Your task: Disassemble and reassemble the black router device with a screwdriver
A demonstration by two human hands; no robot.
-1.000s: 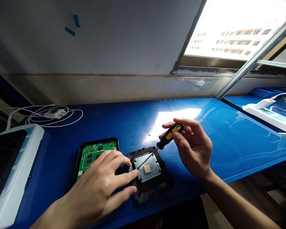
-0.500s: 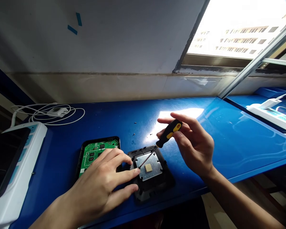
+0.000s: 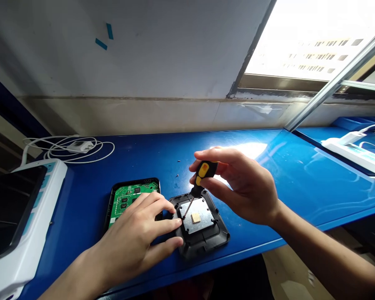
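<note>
Head view: R hand (image 3: 248, 187) has its grip closed round a black-&-yellow screwdriver (image 3: 205, 170), handle pinched btwn thumb & fingers, shaft slanting down to the L w/ tip at the L edge of a metal plate (image 3: 205, 210). Plate sits inside a black cover (image 3: 224, 236) lying on the blue tabletop (image 3: 143, 156), approx. centre & nr the front edge; beige square pad (image 3: 196, 218) on the plate's middle. L hand (image 3: 140, 233) grip is wide, fingers spread, nothing held; fingertips touch the cover's L edge, palm side down. Just L of the cover, partly hidden under that hand, is a black housing (image 3: 110, 206) w/ a green circuit board (image 3: 120, 193) in it; can't tell if the hand touches it. Two tiny screws (image 3: 179, 161) lie behind the cover. Far L: white power strip (image 3: 40, 246) w/ a dark-screened device (image 3: 15, 208) on top, & a white adapter (image 3: 80, 146) w/ its coiled cable (image 3: 108, 160) behind.
</note>
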